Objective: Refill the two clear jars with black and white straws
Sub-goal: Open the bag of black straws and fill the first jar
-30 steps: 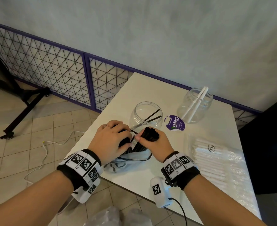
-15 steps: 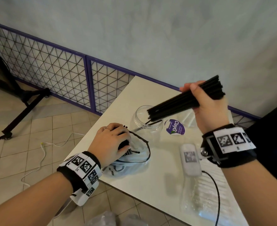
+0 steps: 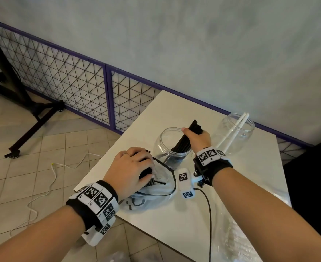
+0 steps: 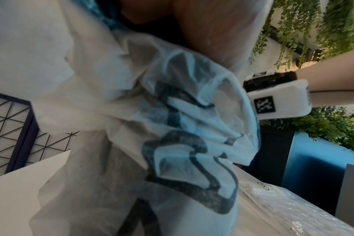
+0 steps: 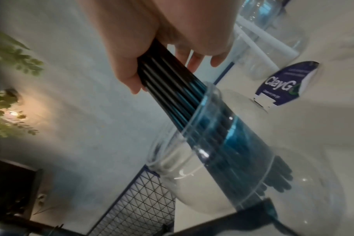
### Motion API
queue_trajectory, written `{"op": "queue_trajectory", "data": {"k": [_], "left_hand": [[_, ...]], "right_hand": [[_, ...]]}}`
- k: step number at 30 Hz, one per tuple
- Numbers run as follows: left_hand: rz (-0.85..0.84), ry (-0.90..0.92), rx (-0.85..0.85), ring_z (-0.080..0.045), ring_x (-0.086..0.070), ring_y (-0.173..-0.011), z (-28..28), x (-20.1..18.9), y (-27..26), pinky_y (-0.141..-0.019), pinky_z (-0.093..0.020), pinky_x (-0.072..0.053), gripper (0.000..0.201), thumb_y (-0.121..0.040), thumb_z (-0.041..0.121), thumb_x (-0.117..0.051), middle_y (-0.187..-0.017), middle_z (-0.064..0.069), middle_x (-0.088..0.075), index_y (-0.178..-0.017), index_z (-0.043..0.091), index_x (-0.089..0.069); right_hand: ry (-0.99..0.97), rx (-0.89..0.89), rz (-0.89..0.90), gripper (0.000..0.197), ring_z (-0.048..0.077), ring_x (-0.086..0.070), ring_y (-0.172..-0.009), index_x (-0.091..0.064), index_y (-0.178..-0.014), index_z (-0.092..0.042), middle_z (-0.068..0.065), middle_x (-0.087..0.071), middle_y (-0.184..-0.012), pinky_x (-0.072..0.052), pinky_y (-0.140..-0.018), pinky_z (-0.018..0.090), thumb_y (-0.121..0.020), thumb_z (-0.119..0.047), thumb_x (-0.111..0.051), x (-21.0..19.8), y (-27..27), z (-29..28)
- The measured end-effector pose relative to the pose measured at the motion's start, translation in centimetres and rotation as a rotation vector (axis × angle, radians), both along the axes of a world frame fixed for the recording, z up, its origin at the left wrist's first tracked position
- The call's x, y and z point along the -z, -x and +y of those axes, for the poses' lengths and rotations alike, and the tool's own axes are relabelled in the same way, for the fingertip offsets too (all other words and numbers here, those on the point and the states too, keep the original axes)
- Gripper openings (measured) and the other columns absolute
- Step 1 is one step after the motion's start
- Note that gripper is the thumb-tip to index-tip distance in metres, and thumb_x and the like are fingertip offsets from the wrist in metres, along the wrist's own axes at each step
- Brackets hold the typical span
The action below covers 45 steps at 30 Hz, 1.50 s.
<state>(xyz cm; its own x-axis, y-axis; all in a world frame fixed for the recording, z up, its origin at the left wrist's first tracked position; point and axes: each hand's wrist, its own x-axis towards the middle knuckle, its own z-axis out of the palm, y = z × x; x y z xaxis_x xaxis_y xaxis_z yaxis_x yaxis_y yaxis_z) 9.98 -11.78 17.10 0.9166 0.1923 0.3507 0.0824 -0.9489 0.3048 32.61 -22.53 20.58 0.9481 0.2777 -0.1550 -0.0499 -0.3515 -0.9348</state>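
My right hand (image 3: 195,136) grips a bundle of black straws (image 3: 184,143) near its upper end. The bundle's lower ends stand tilted inside the nearer clear jar (image 3: 164,148); the right wrist view shows the black straws (image 5: 172,89) passing through the jar's mouth (image 5: 208,115). My left hand (image 3: 135,167) holds the mouth of a white drawstring bag (image 3: 152,198) with more black straws in it. The left wrist view is filled by the bag (image 4: 172,127). The farther clear jar (image 3: 239,133) holds two white straws (image 3: 237,125).
A clear plastic pack of white straws (image 3: 239,237) lies at the table's right front. A purple ClayG lid (image 5: 283,86) lies between the jars. A purple-framed mesh fence (image 3: 106,91) runs behind the white table (image 3: 174,108). A black cable (image 3: 209,214) trails from my right wrist.
My right hand pulled a bundle of black straws out of the bag, lifted it high, then lowered its ends into the nearer jar. My left hand stayed on the bag.
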Motion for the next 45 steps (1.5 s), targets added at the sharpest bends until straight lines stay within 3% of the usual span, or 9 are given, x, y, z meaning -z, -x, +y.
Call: {"op": "queue_trajectory", "data": {"k": [3, 6, 10, 18, 24, 28, 33, 37, 45], "left_hand": [[0.01, 0.005, -0.003, -0.01, -0.047, -0.116, 0.0, 0.0, -0.1, -0.082, -0.035, -0.04, 0.009, -0.083, 0.047, -0.056, -0.112, 0.025, -0.054, -0.091, 0.043, -0.056], [0.015, 0.001, -0.004, -0.01, -0.047, -0.117, 0.0, 0.0, -0.2, -0.082, -0.035, -0.041, 0.009, -0.083, 0.048, -0.055, -0.112, 0.024, -0.054, -0.091, 0.042, -0.056], [0.011, 0.007, -0.001, -0.01, -0.046, -0.117, 0.1, 0.0, -0.3, -0.083, -0.035, -0.04, 0.009, -0.084, 0.048, -0.055, -0.112, 0.024, -0.053, -0.09, 0.042, -0.055], [0.008, 0.002, -0.008, -0.009, -0.045, -0.116, 0.3, -0.1, -0.5, -0.083, -0.034, -0.04, 0.009, -0.083, 0.047, -0.056, -0.112, 0.023, -0.054, -0.09, 0.041, -0.057], [-0.01, 0.005, -0.004, -0.01, -0.046, -0.114, 0.5, -0.2, -0.7, -0.08, -0.034, -0.04, 0.017, -0.082, 0.049, -0.051, -0.11, 0.021, -0.056, -0.091, 0.039, -0.061], [0.0, -0.005, -0.002, -0.012, -0.047, -0.114, 0.5, -0.3, -0.6, -0.082, -0.036, -0.041, 0.02, -0.082, 0.05, -0.049, -0.11, 0.02, -0.057, -0.092, 0.037, -0.062], [0.001, -0.008, 0.012, -0.012, -0.05, -0.113, 0.2, -0.4, -0.4, -0.082, -0.037, -0.044, 0.024, -0.082, 0.051, -0.048, -0.109, 0.02, -0.058, -0.095, 0.038, -0.063], [-0.003, -0.015, -0.003, -0.012, -0.051, -0.113, 0.1, -0.4, -0.1, -0.082, -0.038, -0.046, 0.028, -0.081, 0.051, -0.049, -0.111, 0.018, -0.06, -0.102, 0.036, -0.06], [0.023, 0.031, -0.012, -0.014, -0.052, -0.113, -0.1, -0.6, 0.2, -0.086, -0.038, -0.046, 0.044, -0.079, 0.053, -0.052, -0.119, 0.013, -0.058, -0.119, 0.035, -0.048]], "right_hand": [[0.081, 0.001, -0.057, 0.033, 0.03, -0.065, -0.084, -0.063, -0.071, -0.016, 0.009, -0.069, -0.082, -0.054, -0.083, 0.045, -0.065, -0.046, -0.077, 1.9, -0.7, 0.2], [0.136, -0.027, -0.142, 0.042, 0.024, -0.055, -0.106, -0.063, -0.101, -0.024, 0.005, -0.055, -0.121, -0.048, -0.096, 0.041, -0.067, -0.044, -0.077, 2.9, -1.0, 0.5], [0.231, -0.083, -0.257, 0.054, 0.029, -0.043, -0.121, -0.049, -0.126, -0.028, 0.006, -0.038, -0.136, -0.04, -0.103, 0.043, -0.078, -0.028, -0.074, 3.2, -1.8, 0.7], [0.034, -0.378, -0.463, 0.027, 0.008, -0.053, -0.104, -0.056, -0.113, -0.027, -0.003, -0.058, -0.114, -0.044, -0.089, 0.025, -0.09, -0.015, -0.061, -0.5, 2.4, -3.7], [0.211, -0.865, -0.396, 0.046, -0.001, -0.048, -0.081, -0.059, -0.121, -0.026, -0.008, -0.055, -0.098, -0.037, -0.073, 0.006, -0.079, -0.013, -0.073, 3.4, 7.5, -7.5], [0.147, -0.803, -0.425, 0.019, -0.006, -0.051, -0.078, -0.072, -0.102, -0.019, -0.016, -0.054, -0.089, -0.037, -0.074, 0.005, -0.085, -0.012, -0.068, 4.7, 8.9, -5.9], [0.116, -0.666, -0.535, 0.012, -0.002, -0.05, -0.077, -0.072, -0.096, -0.011, -0.001, -0.057, -0.086, -0.036, -0.074, 0.005, -0.091, -0.014, -0.061, 2.7, 9.2, -3.0], [0.233, -0.763, -0.437, 0.027, 0.017, -0.052, -0.092, -0.063, -0.117, -0.011, 0.009, -0.056, -0.101, -0.038, -0.086, 0.02, -0.094, -0.005, -0.05, 2.6, 10.3, -2.2], [0.157, -0.685, -0.177, 0.063, 0.013, -0.043, -0.118, -0.044, -0.134, -0.022, 0.001, -0.044, -0.124, -0.033, -0.104, 0.026, -0.076, -0.006, -0.063, 4.4, 12.9, -2.1]]}}
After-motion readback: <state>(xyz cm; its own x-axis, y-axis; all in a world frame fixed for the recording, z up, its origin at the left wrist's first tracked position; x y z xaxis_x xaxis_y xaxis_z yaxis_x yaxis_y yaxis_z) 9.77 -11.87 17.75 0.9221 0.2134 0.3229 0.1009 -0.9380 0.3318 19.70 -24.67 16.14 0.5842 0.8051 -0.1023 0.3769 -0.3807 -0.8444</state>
